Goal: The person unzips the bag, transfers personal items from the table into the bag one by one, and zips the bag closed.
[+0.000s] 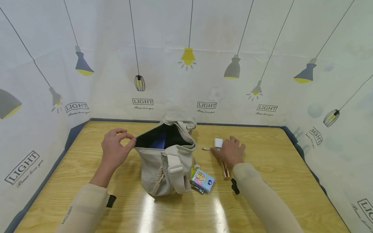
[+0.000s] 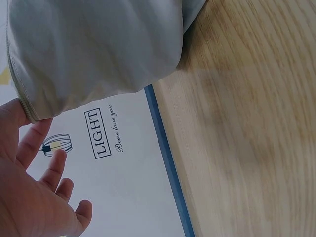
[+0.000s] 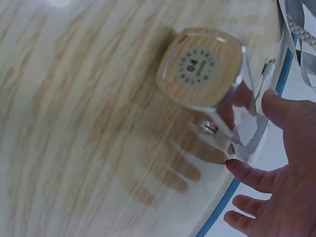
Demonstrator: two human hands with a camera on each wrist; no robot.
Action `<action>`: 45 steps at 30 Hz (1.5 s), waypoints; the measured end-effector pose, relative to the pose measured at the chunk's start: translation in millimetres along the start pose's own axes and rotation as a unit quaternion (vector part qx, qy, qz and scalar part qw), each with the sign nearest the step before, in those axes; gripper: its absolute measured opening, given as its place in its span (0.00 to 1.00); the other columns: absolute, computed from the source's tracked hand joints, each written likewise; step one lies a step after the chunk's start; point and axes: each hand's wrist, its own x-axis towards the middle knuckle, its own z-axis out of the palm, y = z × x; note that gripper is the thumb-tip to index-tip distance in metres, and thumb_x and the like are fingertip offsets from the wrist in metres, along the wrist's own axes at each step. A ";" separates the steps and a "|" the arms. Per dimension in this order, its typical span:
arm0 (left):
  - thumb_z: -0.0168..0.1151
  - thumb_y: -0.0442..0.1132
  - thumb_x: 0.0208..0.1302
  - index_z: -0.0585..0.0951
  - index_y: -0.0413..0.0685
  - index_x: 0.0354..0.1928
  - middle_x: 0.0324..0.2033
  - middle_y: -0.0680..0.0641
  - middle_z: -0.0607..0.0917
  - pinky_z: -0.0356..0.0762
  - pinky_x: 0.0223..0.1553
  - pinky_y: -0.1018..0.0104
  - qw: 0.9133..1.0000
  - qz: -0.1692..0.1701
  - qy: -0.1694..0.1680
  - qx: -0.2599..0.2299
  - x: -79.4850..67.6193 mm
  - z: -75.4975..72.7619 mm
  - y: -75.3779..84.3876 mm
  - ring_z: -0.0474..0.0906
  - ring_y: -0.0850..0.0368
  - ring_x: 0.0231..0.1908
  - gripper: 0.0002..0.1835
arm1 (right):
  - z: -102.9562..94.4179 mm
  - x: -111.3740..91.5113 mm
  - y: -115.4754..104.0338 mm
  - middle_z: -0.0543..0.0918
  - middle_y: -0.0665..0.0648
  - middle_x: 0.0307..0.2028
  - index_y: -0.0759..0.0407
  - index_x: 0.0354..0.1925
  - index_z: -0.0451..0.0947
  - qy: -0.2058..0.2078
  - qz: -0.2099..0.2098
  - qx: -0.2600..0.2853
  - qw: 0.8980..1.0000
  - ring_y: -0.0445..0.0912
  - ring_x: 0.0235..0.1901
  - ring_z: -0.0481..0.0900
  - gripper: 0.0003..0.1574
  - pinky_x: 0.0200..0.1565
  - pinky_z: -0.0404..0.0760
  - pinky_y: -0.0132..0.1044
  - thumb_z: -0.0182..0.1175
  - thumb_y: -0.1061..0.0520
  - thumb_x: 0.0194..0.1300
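Left hand (image 1: 115,145) pinches the zippered corner of a pale canvas bag (image 1: 151,170) between thumb and index finger, the remaining fingers loosely bent. Right hand (image 1: 231,152) reaches low over the table (image 1: 279,168), its fingers spread and not clenched; whether it touches the white charger (image 1: 218,142) just beside it cannot be told.

The bag stands on the table between the hands, nearer the left, its mouth gaping on a dark lining. A blue object (image 1: 158,141) shows inside; its kind is unclear. A twisted rope (image 1: 158,180) and a buckled strap (image 1: 175,169) hang down its outside.

Right of the bag lie a key (image 1: 196,165) and a blue tissue pack (image 1: 205,181), the latter partly covering a dark metallic item (image 1: 199,189). A white cable connector (image 3: 268,69) lies near the right thumb. A shiny tube (image 3: 197,66), marked "04" on its wood-patterned end, is beside the right hand, nearer the wearer than the charger.
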 end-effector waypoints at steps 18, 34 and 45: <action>0.64 0.42 0.61 0.86 0.44 0.34 0.53 0.38 0.79 0.54 0.57 0.27 1.000 -0.005 -0.013 -0.001 -0.2 2.9 2.2 0.64 0.32 0.62 0.08 | -2.9 -1.3 -1.9 0.68 0.70 0.62 0.63 0.30 0.79 0.013 0.019 0.015 1.000 0.65 0.61 0.65 0.31 0.58 0.61 0.68 0.54 0.35 0.63; 0.63 0.41 0.62 0.86 0.43 0.35 0.53 0.37 0.79 0.54 0.56 0.28 1.000 -0.008 -0.016 -0.005 0.3 2.8 5.3 0.63 0.32 0.62 0.09 | -33.9 4.6 -7.9 0.69 0.64 0.66 0.59 0.25 0.78 0.059 -0.040 0.091 0.993 0.63 0.65 0.64 0.29 0.58 0.59 0.69 0.48 0.37 0.65; 0.63 0.41 0.61 0.86 0.42 0.35 0.53 0.38 0.79 0.54 0.57 0.27 1.000 -0.010 -0.012 0.001 1.7 2.3 2.7 0.64 0.31 0.62 0.09 | -83.3 7.0 -32.9 0.69 0.62 0.66 0.64 0.44 0.82 0.119 -0.087 0.159 0.976 0.63 0.64 0.66 0.33 0.57 0.64 0.66 0.49 0.37 0.65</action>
